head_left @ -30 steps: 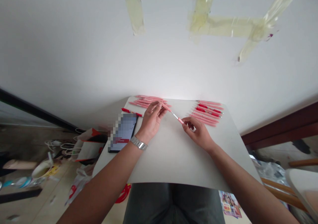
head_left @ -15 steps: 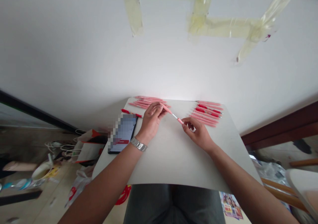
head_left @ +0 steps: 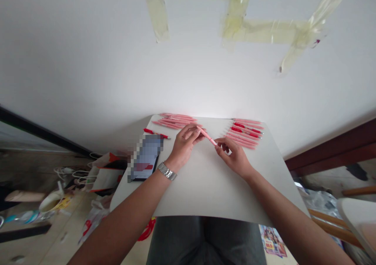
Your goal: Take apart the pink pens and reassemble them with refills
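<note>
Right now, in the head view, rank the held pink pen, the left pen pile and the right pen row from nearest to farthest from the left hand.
1. Held pink pen: gripped by the left hand, centre.
2. Left pen pile: just beyond that hand, far left.
3. Right pen row: past the right hand, far right.

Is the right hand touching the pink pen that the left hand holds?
Touching. Head view: the right hand pinches one end of the pink pen, no gap; the left hand grips the other end.
</note>
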Tool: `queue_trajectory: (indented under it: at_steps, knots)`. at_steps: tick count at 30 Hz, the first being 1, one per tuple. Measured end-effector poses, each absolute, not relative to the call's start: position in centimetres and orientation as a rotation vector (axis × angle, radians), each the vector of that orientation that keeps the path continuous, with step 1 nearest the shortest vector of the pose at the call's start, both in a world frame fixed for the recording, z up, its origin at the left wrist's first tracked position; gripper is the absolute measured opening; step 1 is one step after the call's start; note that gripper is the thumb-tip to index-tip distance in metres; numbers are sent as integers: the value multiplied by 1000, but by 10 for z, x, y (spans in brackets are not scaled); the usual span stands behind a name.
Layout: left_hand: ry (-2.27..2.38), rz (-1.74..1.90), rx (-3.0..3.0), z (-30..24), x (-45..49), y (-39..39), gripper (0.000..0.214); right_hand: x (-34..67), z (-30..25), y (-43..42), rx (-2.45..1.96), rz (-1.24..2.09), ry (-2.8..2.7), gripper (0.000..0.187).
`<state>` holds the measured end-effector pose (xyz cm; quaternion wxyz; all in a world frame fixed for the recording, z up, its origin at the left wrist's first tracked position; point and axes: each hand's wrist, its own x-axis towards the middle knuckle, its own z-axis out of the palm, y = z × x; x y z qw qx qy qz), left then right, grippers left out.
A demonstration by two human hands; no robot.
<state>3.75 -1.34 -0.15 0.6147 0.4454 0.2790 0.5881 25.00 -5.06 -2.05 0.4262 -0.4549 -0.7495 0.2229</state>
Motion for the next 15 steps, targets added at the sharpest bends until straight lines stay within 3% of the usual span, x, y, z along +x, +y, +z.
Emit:
queue_trajectory:
  at_steps: [15]
  knots:
    - [617, 1354, 1035, 0, 38, -14, 24, 250, -16, -53, -1134, 548, -1878, 13]
